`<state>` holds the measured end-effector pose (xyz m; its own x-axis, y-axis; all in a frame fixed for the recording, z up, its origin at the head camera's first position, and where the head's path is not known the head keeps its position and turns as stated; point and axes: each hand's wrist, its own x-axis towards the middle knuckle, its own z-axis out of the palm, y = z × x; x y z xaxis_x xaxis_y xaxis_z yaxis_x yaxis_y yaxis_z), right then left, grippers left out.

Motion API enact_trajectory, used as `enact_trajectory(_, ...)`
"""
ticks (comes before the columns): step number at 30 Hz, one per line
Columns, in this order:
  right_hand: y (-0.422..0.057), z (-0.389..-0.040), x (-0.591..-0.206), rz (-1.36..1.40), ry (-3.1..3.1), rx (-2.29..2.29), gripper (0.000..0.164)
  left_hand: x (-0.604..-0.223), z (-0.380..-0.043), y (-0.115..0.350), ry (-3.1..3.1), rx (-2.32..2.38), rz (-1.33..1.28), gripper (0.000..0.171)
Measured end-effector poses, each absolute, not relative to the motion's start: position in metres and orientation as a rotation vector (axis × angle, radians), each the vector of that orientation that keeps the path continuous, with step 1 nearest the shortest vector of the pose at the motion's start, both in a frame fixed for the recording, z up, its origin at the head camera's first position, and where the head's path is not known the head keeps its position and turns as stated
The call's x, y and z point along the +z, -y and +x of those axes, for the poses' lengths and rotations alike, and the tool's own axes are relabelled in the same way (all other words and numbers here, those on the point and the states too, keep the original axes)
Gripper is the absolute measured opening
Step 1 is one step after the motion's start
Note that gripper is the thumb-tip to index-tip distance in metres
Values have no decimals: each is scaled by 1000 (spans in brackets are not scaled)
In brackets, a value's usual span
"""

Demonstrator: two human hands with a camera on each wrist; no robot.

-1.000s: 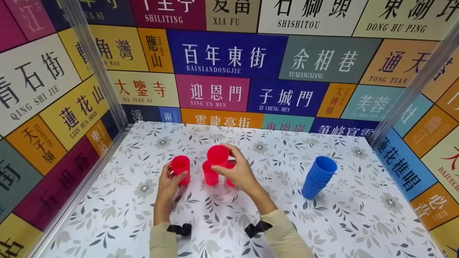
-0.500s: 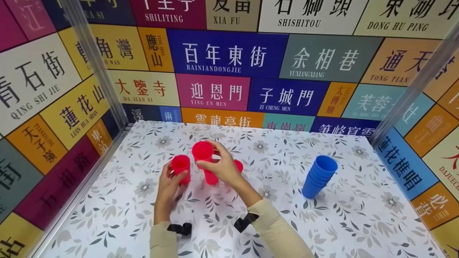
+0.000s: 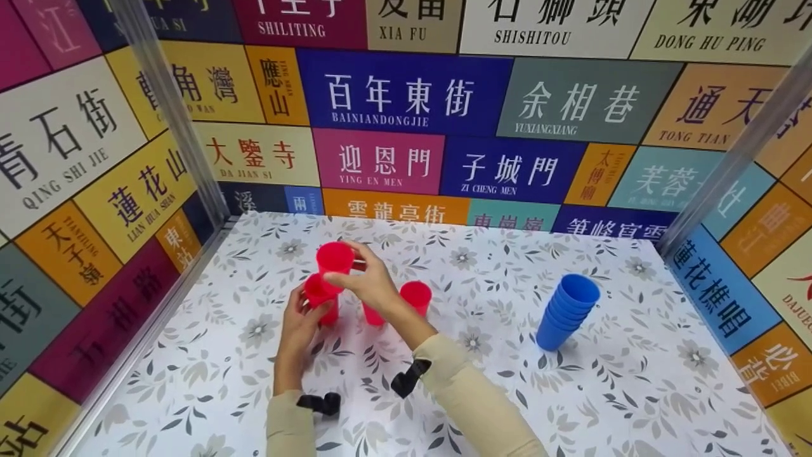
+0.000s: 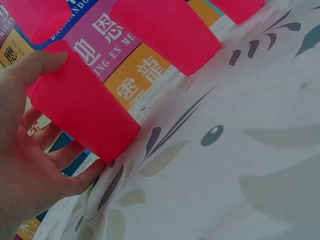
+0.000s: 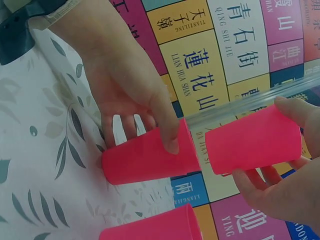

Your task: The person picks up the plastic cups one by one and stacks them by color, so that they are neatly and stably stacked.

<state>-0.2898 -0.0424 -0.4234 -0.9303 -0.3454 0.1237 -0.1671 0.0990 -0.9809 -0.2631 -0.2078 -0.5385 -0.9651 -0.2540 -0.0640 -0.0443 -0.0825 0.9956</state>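
Low around a red cup (image 3: 328, 312) standing on the table, my left hand (image 3: 297, 330) curls its fingers and thumb. My right hand (image 3: 375, 285) grips a second red cup (image 3: 335, 257) near its rim, upright above the first. In the right wrist view a small gap shows between the raised cup's base (image 5: 217, 152) and the standing cup's rim (image 5: 192, 150). Two more red cups stand to the right: one (image 3: 373, 315) partly hidden behind my right hand, the other (image 3: 417, 296) just past the wrist.
Several nested blue cups (image 3: 566, 312) stand in a stack on the right side of the table. A floral cloth covers the table (image 3: 482, 393). Walls of coloured name panels (image 3: 399, 95) close off the back and both sides, with clear corner posts.
My right hand has carried its red cup leftward, from over the two right-hand cups to over the cup at my left hand. The left hand has stayed put.
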Motion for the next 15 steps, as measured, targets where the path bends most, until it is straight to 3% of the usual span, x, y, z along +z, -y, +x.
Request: enact_trajectory(15,68,-302,-434,-423,-2184,-2006,71,-538,-264,206,2009,-2180,302,62)
